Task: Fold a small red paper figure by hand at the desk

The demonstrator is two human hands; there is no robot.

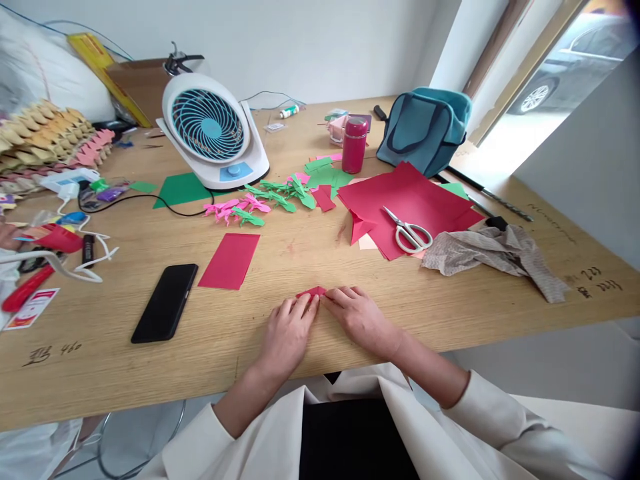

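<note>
A small folded piece of red paper (315,291) lies on the table near its front edge, mostly covered by fingers. My left hand (287,330) is closed on its left part, thumb and fingertips pressed down together. From the right, my right hand (361,321) presses and pinches the same paper, its fingers bent close to the left thumb. Farther left rests a flat stack of red paper rectangles (230,261). White-handled scissors (411,235) lie on large red sheets (385,193) to the right. Pink and green folded paper pieces (277,195) are heaped beyond my hands.
A black phone (165,303) lies at the left. Behind stand a white fan (250,157), a red thermos (354,150) and a teal bag (423,130). A crumpled cloth (480,252) lies at the right. Cables and odds and ends (75,240) crowd the left side.
</note>
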